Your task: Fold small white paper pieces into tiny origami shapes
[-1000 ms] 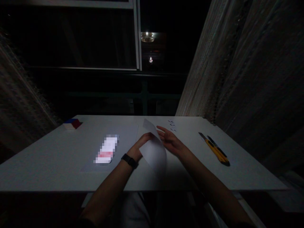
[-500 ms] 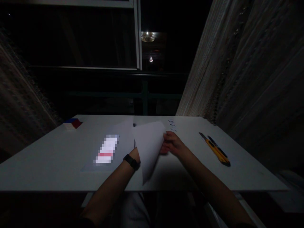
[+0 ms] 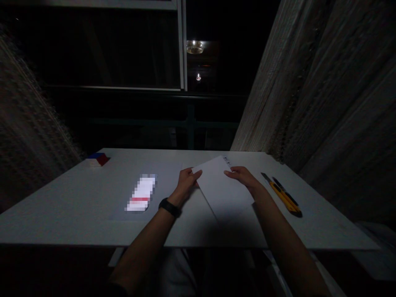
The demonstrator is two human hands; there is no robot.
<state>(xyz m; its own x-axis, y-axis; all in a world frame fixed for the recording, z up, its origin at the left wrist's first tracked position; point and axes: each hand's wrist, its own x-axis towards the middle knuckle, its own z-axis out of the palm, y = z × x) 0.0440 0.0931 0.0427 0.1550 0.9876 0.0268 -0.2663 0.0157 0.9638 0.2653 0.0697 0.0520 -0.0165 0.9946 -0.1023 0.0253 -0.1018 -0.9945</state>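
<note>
A white sheet of paper (image 3: 224, 185) is held between my two hands above the table, tilted so one corner points toward me. My left hand (image 3: 187, 181), with a dark band on its wrist, pinches the paper's left corner, thumb on top. On the upper right edge my right hand (image 3: 244, 176) grips it, also thumb on top and fingers underneath. Small dark marks (image 3: 227, 160) show just beyond the paper's far edge; I cannot tell what they are on.
A lit phone (image 3: 142, 193), its screen blurred out, lies on another pale sheet (image 3: 168, 185) at left. A red, blue and white cube (image 3: 97, 159) sits far left. At right lie a yellow utility knife (image 3: 286, 200) and a dark pen (image 3: 280, 185). Curtains hang on both sides.
The paper has swung from a steep, folded-over position to a flatter one facing me. My left hand, hidden behind it before, now shows at its left corner; my right hand moved slightly right.
</note>
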